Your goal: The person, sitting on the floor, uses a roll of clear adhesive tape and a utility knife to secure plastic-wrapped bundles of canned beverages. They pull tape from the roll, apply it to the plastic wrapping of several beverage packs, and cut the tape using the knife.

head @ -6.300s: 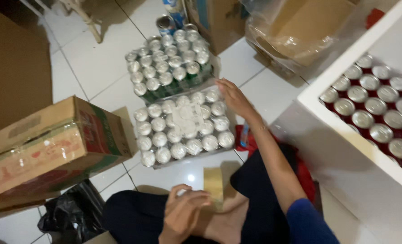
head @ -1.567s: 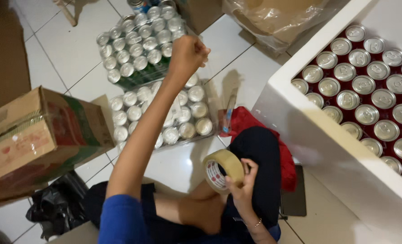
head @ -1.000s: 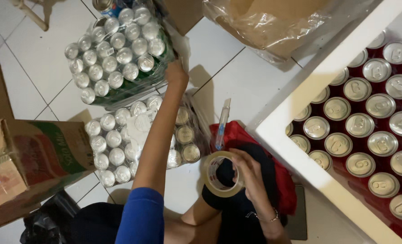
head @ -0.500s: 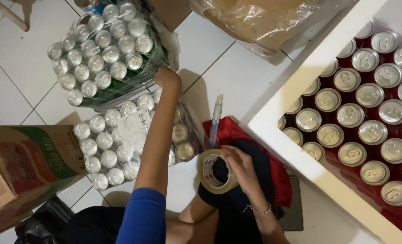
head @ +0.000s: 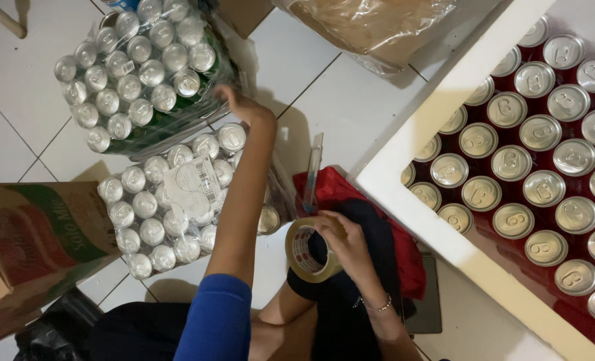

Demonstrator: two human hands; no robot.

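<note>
The right hand [head: 347, 244], low at centre frame, pinches one roll of tape [head: 309, 249]. The left hand [head: 244, 107], fingers curled, touches the upper of two shrink-wrapped can packs [head: 137, 73]; since half a second ago it has barely shifted.

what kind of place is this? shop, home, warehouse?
Probably a small shop's stockroom or a home storage corner, hard to say which. Shrink-wrapped packs of silver-topped drink cans sit on a white tiled floor, beside a printed cardboard carton and a white case of red cans.
</note>
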